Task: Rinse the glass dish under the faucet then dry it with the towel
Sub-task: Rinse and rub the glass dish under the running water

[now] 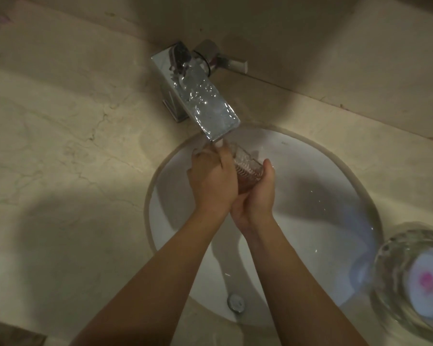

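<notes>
Rinse step in hand. I hold the dish (248,166) over the basin (310,171), just below the lip of the faucet (205,106). My left hand (210,181) is closed over its near side from above, fingers curled around the edge; my right hand (256,198) cups it from beneath, thumb up along its right wall. Both grip the dish. Water sheets along the open spout; where it lands on the glass I cannot tell, as my left hand covers that spot. Judgement: ribbed glass is slick when wet, so I should keep the right palm underneath as support and turn the dish slowly, presenting the inside and then the ribbed outside to the flow. Keep it clear of the spout lip to avoid chipping. No towel is in view. A glass bowl (410,278) stands on the counter (60,146) at right, well apart.
</notes>
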### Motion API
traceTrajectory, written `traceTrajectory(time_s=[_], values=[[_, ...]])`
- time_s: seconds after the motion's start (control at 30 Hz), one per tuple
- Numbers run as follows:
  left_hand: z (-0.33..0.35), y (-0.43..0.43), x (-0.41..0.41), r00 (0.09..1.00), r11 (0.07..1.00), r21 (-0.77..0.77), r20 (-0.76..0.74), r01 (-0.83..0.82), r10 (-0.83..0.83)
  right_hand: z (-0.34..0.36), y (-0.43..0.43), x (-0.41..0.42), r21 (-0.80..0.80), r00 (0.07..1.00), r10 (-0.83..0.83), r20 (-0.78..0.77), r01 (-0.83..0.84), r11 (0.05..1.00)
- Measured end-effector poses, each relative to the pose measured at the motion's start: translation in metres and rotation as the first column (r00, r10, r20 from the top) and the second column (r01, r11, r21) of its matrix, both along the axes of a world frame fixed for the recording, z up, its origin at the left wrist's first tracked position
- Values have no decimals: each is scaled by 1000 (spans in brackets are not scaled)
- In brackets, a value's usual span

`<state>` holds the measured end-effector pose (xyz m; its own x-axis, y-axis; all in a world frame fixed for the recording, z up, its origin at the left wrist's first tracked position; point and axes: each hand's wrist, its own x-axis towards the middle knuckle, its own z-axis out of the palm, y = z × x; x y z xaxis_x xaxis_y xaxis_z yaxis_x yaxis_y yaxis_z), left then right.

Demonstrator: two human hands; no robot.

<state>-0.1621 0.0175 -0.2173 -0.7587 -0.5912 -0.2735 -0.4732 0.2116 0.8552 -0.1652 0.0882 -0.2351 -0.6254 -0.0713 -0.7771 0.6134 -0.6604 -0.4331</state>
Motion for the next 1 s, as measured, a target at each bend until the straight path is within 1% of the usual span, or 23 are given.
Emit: traceTrajectory(time_s=[0.03,0.13,0.17,0.23,0.3,0.4,0.47,0.5,0.57,0.6,0.67,0.77,0.87,0.93,1.0], values=[[2,-2,1,1000,999,32,-13,-3,3,-2,2,-1,-28,1000,8,-5,-8,1000],[8,-10,5,994,958,263,25,-113,111,-5,6,-1,-138,997,75,5,-74,988],[7,-14,6,986,926,341,65,-164,151,-7,7,1,-161,996,91,8,-88,983],[8,-17,10,964,831,489,144,-266,223,-13,7,5,-181,992,124,9,-120,976],[6,-18,13,950,772,557,131,-306,282,-18,6,5,-169,985,174,7,-170,971],[1,-19,17,931,723,625,12,-293,366,-16,5,-1,-40,969,246,29,-245,969],[0,-21,17,913,727,622,-46,-291,405,-11,6,-6,108,962,273,23,-273,956],[-1,-22,16,908,740,607,-71,-290,414,-8,7,-8,204,953,302,14,-298,932],[-1,-27,12,916,804,521,-98,-286,389,0,8,-11,409,927,374,-5,-340,847],[-1,-28,10,925,836,477,-112,-272,364,4,8,-12,462,916,401,-18,-348,816],[-4,-29,6,935,871,429,-141,-239,326,12,6,-13,482,902,428,-47,-355,801],[-4,-25,1,945,900,385,-164,-203,283,20,2,-11,508,906,408,-114,-300,807],[5,-19,2,967,944,307,-179,-119,180,22,-1,-10,580,884,452,-122,-306,755],[6,-17,4,969,947,301,-181,-109,169,22,-3,-11,580,896,428,-121,-286,763],[3,-18,6,966,928,358,-186,-105,181,21,-6,-13,541,916,381,-128,-258,801]])
